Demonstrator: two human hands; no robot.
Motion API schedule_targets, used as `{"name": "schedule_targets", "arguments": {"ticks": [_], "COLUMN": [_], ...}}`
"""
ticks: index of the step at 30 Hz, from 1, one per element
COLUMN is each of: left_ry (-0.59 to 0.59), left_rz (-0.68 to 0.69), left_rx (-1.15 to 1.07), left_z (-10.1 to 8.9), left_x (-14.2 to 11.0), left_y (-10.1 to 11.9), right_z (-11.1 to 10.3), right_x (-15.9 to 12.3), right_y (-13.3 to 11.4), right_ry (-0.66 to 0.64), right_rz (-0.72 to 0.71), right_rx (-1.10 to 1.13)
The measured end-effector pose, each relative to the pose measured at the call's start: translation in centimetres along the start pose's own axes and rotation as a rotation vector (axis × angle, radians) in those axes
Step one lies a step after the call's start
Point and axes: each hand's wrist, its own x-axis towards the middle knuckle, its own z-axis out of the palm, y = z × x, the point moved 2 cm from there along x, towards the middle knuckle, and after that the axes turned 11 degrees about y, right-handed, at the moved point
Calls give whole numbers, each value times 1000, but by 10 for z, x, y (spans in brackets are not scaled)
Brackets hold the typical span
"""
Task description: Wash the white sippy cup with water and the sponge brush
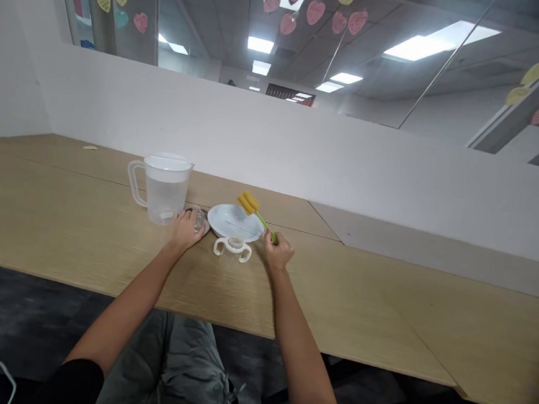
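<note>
The right hand grips a sponge brush over a white plate; the left hand closes on a small clear piece, beside a jug with water.

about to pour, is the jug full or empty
Partly full: the water in the plastic jug stops well below the rim, its level showing through the wall.

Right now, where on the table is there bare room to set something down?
Bare tabletop runs right of your right hand, which holds the sponge brush. More lies left of the pitcher. It's crowded between the pitcher and the plate, where your left hand sits on a small glass piece, and by the two-handled cup.
</note>
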Motion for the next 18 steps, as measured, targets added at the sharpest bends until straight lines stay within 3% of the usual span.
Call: {"name": "schedule_targets", "arguments": {"ticks": [3,6,8,13,18], "left_ry": [132,88,23,-112,-50], "left_rz": [112,311,351,200,65], "left_rx": [-233,-473,-551,-663,-816], "left_z": [-16,-20,-16,-3,-10], "left_x": [1,-5,-11,-22,-21], "left_y": [18,44,58,71,70], "right_z": [0,-1,-1,-2,-4], "right_x": [0,0,0,0,1], "right_y": [-2,-4,-6,-8,-10], "right_ry": [-4,-16,-30,-29,-22], "right_rz": [-8,-24,-36,-40,-66], "right_rx": [4,6,7,8,10]}}
